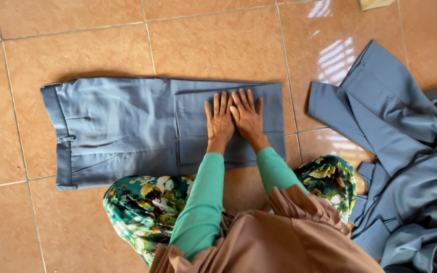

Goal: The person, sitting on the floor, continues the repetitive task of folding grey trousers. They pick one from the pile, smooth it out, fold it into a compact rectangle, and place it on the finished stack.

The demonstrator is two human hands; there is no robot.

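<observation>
A pair of grey-blue trousers (117, 129) lies folded flat on the tiled floor, waistband at the left, the leg ends doubled back over the right half. My left hand (219, 120) and my right hand (247, 117) rest side by side, palms down and fingers spread, pressing on that doubled-back part. Both arms wear green sleeves. Neither hand holds anything.
A heap of more grey-blue garments (405, 167) lies at the right, reaching the frame's edge. My knees in floral green fabric (142, 207) and a brown cloth (279, 237) fill the bottom centre. Orange-brown floor tiles (218, 40) surround everything.
</observation>
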